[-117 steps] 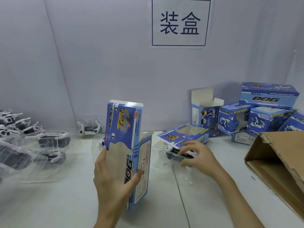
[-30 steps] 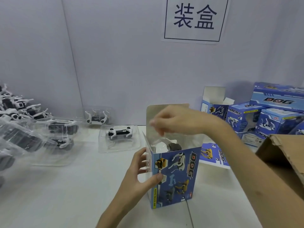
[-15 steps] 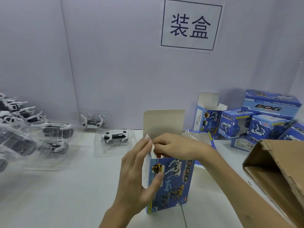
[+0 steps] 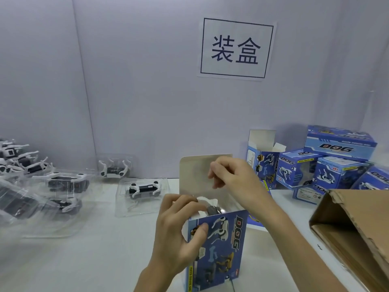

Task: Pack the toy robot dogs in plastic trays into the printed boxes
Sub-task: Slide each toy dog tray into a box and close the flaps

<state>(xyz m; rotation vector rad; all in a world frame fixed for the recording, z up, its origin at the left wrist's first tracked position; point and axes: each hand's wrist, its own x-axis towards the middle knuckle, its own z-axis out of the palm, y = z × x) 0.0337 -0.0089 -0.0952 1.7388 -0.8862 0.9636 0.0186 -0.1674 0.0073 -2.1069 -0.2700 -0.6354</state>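
one printed box [image 4: 219, 249] is gripped by left hand [image 4: 174, 234], thumb pressed on front; right hand [image 4: 233, 178] held above, fingers [image 4: 217, 166] curled, grasp unclear; two separate trayed dogs [image 4: 144, 189] [image 4: 113, 168] beyond.

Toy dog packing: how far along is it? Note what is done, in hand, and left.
Done: closed boxes on the right. In hand: the left hand grips an upright box with a dog inside; the right hand is by its raised lid. Left: closing it, then dogs in trays.

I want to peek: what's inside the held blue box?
Inside the blue box, a toy dog shows white and dark parts at the top. Walls and the left hand hide the rest.
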